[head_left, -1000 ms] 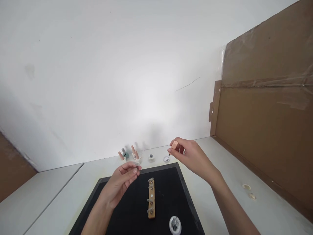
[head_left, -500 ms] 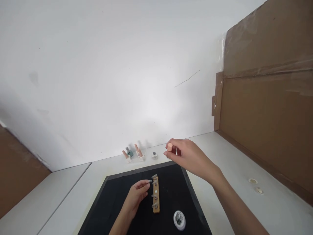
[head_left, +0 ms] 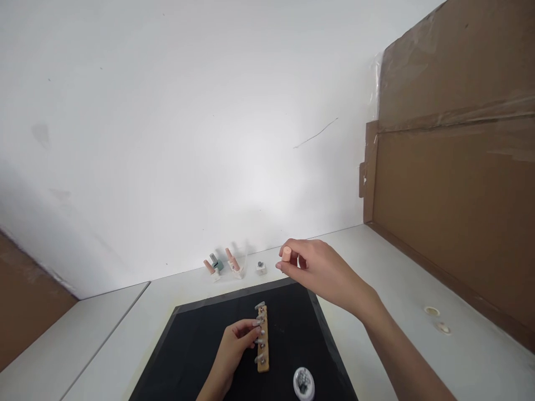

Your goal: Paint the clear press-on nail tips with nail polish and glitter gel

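Observation:
A narrow wooden strip [head_left: 263,350] with several small grey nail tips stuck along it lies on a black mat [head_left: 196,351]. My left hand [head_left: 236,346] rests on the mat at the strip's left side, fingertips pinched on a small grey nail tip against the strip. My right hand [head_left: 318,270] hovers above the mat's far right corner, holding a small peach cylinder [head_left: 286,254] between thumb and fingers.
Small peach and teal bottles [head_left: 220,264] and a little white pot [head_left: 261,267] stand by the white wall. A round white dish of grey pieces [head_left: 304,384] sits on the mat's near right. Cardboard sheets [head_left: 455,184] line the right side. Two small rings [head_left: 432,312] lie on the white table.
My left hand has dropped from mid-air down to the wooden strip and now touches it. My right hand has drifted slightly left and lower with the peach cylinder.

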`<state>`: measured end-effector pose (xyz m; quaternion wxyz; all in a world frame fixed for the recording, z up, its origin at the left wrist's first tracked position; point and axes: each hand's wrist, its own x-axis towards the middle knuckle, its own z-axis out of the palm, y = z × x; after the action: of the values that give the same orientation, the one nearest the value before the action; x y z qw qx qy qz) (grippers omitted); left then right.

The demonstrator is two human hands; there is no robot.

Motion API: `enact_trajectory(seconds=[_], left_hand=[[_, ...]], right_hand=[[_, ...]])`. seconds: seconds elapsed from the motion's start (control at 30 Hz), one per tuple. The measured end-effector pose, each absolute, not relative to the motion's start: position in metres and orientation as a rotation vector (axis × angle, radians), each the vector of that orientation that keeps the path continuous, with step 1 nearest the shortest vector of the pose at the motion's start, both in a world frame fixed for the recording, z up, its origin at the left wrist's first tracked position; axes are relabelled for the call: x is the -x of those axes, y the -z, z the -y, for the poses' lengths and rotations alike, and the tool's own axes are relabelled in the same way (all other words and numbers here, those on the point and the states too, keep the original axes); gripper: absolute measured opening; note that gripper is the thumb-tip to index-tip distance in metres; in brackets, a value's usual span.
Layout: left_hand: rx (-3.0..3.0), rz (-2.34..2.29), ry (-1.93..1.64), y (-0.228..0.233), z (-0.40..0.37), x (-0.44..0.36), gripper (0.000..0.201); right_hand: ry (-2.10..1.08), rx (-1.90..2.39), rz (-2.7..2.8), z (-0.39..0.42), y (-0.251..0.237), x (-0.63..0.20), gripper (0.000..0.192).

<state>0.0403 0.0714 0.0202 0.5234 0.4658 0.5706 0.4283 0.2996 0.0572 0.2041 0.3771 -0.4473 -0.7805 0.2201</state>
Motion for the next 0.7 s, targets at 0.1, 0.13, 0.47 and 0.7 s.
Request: enact_trajectory(seconds=[0.1,0.13,0.47,0.7], left_hand=[[-1.117,-1.373,-1.008,-0.018,-0.076,-0.043,0.044],[-1.117,-1.375,-1.001,-0.018,-0.077,-0.043,0.044],[-1.193,-1.407,-0.962,-0.015,-0.090,-0.046,0.044],[-1.343,-1.448,-0.797,0.003,-0.101,-0.039,0.023]], right_hand=[[-0.566,1.143,1.993,-0.061,-0.202,-0.304,0.023],[-0.566,1.138,1.993,-0.063,-0.202,-0.305,0.023],[-0.582,1.104,2.012,-0.075,-0.197,-0.319,0.023],[-0.580,1.141,2.001,-0.081,-0.196,-0.318,0.022]])
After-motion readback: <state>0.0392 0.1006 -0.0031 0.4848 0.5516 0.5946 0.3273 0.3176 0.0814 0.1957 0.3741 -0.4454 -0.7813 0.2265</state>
